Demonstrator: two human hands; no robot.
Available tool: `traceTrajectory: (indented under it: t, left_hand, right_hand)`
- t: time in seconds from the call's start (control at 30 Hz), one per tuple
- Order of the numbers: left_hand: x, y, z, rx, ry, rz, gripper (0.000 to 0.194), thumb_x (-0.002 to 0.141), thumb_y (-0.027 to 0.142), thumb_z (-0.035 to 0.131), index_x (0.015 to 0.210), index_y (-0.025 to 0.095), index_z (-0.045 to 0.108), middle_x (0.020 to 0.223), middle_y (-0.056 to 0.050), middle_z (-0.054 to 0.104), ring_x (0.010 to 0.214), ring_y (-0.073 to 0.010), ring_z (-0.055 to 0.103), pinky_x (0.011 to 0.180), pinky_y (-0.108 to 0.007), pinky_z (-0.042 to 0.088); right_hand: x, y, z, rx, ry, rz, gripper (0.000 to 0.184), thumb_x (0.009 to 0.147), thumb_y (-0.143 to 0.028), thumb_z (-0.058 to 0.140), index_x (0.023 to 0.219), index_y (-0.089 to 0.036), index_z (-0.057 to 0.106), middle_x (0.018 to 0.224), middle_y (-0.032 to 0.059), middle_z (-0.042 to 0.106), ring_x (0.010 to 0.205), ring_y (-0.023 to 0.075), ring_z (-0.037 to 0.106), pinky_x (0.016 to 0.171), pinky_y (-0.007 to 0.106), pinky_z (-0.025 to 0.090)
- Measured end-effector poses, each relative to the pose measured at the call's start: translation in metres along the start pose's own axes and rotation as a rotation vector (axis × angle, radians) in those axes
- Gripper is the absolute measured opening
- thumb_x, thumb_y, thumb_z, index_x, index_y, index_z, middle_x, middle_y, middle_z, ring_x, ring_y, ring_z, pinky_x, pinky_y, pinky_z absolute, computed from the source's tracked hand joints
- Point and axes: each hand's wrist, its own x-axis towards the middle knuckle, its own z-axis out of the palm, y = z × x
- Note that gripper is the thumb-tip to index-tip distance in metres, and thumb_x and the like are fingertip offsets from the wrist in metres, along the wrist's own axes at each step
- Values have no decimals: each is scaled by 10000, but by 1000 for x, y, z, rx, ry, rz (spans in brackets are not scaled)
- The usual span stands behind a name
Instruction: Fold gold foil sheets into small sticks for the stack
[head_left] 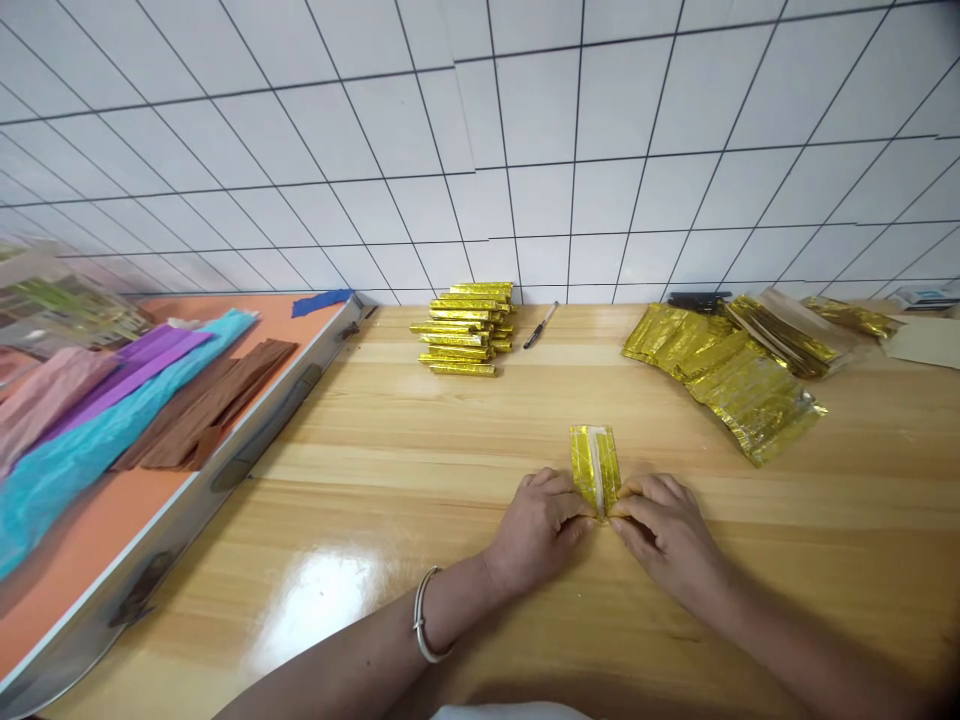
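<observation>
A small sheet of gold foil paper (583, 462) lies on the wooden table before me, its two sides folded inward so that a pale strip runs down the middle. My left hand (541, 525) pinches its near left corner between thumb and fingers. At the near right corner, my right hand (664, 530) has its thumb and fingertips closed on the same sheet. Both sets of fingertips almost meet at the near edge, which they partly hide. A bracelet circles my left wrist.
Rolled gold foil tubes (465, 330) are stacked near the tiled wall, beside a pen (541, 326). Flat gold foil sheets (720, 375) fan out at the back right. On the left, an orange-topped case (112, 525) with metal edging carries brown, turquoise, purple and pink crepe paper.
</observation>
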Motion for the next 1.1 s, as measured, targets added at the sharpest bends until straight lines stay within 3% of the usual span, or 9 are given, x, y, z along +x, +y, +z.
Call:
traceTrajectory:
  t: [0.33, 1.1]
  left_hand:
    - [2, 9, -3, 33, 13, -111, 102, 845, 269, 550, 807, 225, 633, 795, 0, 610, 828, -161, 489, 739, -302, 328]
    - [2, 7, -1, 68, 25, -120, 43, 804, 185, 534, 763, 193, 533, 774, -5, 589, 781, -171, 485, 711, -304, 327]
  right_hand:
    - [4, 1, 4, 0, -13, 68, 58, 777, -198, 553, 765, -234, 597, 830, 21, 555, 817, 198, 455, 710, 336, 335]
    - [21, 4, -1, -73, -88, 62, 70, 738, -203, 561, 679, -221, 594, 710, 19, 525, 741, 185, 456, 666, 310, 335]
